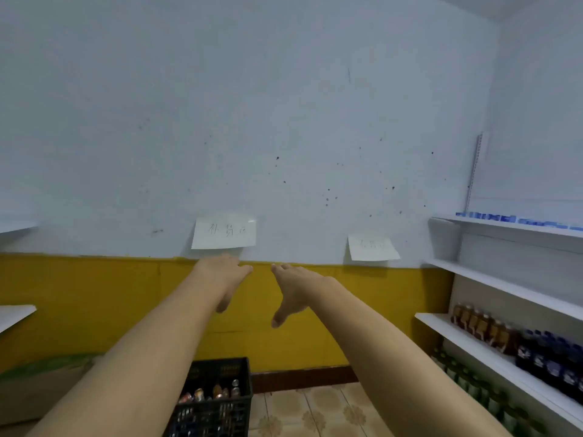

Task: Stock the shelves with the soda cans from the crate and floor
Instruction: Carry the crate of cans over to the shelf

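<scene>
— Where were the hands?

— Both arms were stretched forward. The left hand [224,276] and right hand [295,293] hung near each other in front of the yellow wall [94,298], fingers slack, holding nothing.

— And the cans?

— The cans [209,394] sat in the black crate [217,414] on the floor, below the arms (some were blurred). The shelves [492,272] stood at the right — bottles [517,342] lined a lower one.
</scene>
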A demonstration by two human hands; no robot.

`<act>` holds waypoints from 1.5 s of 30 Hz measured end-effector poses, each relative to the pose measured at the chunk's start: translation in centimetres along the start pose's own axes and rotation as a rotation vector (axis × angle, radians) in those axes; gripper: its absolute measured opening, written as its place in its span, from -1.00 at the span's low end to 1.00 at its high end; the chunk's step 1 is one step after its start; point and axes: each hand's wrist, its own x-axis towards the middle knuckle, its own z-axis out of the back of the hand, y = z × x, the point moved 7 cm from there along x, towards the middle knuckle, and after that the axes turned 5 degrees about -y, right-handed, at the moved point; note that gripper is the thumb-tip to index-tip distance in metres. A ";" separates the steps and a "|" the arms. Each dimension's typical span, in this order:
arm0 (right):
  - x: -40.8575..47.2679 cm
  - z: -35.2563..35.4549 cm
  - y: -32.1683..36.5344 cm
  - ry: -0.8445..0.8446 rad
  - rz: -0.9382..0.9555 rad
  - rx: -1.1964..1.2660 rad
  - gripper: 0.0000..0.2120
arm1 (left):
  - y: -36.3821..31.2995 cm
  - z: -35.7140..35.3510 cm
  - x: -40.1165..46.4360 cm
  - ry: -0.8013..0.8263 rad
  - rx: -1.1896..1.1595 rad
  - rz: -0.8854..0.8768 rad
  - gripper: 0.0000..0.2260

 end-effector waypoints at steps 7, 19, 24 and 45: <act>9.3 -2.1 3.0 0.038 0.000 0.030 0.11 | 6.0 -6.2 5.1 0.053 0.029 -0.011 -0.20; 25.9 -7.2 1.3 0.025 0.027 0.054 0.10 | 12.4 -16.0 17.6 0.130 0.081 0.008 -0.19; 34.6 -8.4 -2.7 -0.005 0.035 0.060 0.00 | 13.5 -17.4 26.5 0.128 0.090 0.029 -0.20; 61.8 -16.0 -14.3 0.028 0.077 0.052 -0.01 | 17.4 -26.2 54.1 0.155 0.058 0.067 -0.21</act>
